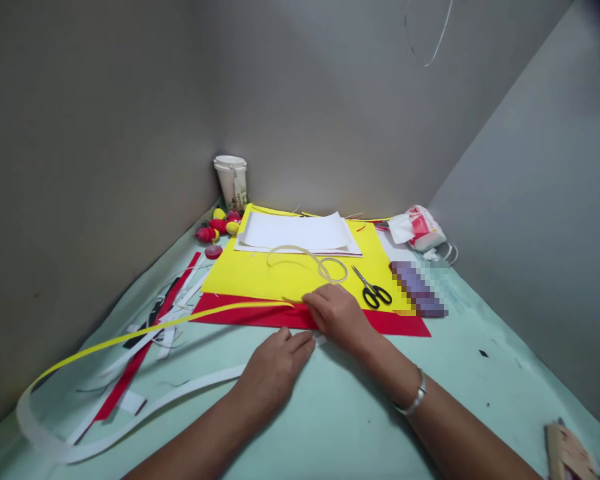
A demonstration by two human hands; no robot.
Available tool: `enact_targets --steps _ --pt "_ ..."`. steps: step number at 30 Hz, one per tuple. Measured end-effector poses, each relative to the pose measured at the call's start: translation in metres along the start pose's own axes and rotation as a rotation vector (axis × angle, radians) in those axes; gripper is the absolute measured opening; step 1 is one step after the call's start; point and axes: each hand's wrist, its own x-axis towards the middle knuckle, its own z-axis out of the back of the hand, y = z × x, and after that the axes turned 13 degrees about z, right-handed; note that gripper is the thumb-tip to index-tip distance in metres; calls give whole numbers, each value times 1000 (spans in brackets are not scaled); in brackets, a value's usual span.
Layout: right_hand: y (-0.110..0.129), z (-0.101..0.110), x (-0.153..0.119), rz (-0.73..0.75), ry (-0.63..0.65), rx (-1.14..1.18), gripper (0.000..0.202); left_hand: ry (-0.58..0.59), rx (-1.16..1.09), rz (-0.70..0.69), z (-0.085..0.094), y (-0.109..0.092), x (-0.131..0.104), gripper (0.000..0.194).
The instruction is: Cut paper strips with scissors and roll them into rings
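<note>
My left hand [277,363] rests low over the table with its fingers pressed together on a long white strip [195,383], whose short end shows past the fingertips. The strip loops out to the far left, where it meets a yellow strip [180,321] that runs back towards the middle. My right hand [337,313] is above the front of the red sheet [405,325], its fingers closed on the end of a thin yellow piece near the yellow strip's tip. Black-handled scissors [371,290] lie on the yellow sheet [240,273], right of a coiled pale strip [333,269].
White paper [297,232] lies at the back of the yellow sheet. A white cup [231,181] and red and yellow coiled pieces [219,225] stand back left. Strip scraps, including a red one [130,373], lie left. A tissue pack [423,228] and blurred purple object [417,290] lie right.
</note>
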Motion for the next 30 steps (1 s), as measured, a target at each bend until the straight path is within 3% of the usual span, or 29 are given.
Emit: enact_targets --steps 5,8,13,18,30 --pt "13 14 -67 9 -44 -149 22 -21 -8 -19 3 1 0 31" --pt "22 14 -88 -11 -12 -147 23 -25 -4 -43 5 2 0 31" --pt "33 18 -91 -82 20 15 20 32 -5 -22 7 2 -1 28" --pt "29 19 -89 -96 -14 118 16 82 3 10 10 -1 -2 32" --pt "23 14 -93 -25 28 155 33 -21 58 -72 10 -9 -7 33"
